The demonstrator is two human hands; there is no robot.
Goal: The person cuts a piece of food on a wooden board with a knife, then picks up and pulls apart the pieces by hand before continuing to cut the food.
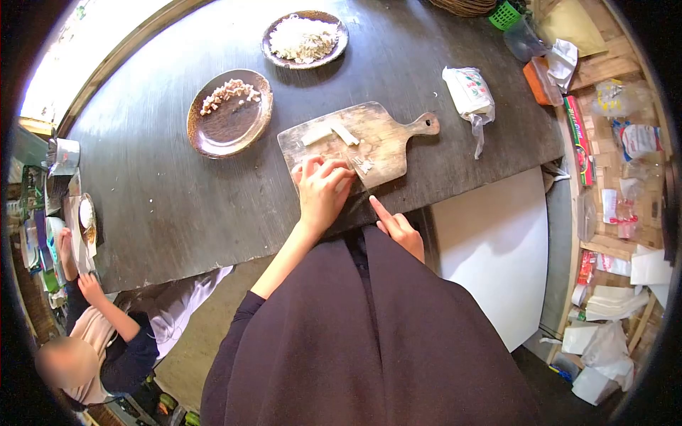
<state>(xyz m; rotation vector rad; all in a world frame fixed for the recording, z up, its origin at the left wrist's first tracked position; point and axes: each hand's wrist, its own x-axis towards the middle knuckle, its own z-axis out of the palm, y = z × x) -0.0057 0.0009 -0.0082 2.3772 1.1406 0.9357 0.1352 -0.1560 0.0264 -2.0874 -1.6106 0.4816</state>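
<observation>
Hands bent at the cutting board (387,135)
Left hand (325,186) arched half-closed, hold hidden; right hand (399,233) closed on knife (364,183), index extended.

Loose, plain dark brown-black drape (455,341), long fold (375,312) down middle; black sleeve (241,323) on left arm.

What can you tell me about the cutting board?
The cutting board looks wooden, pale brown and worn, with darker stains. It lies flat on the dark table, close to its near edge. Its short handle points right and has a hole near the tip. White strips and smaller pieces lie on it. The left hand covers part of its near side; whether the knife held in the right hand touches it is unclear.
</observation>
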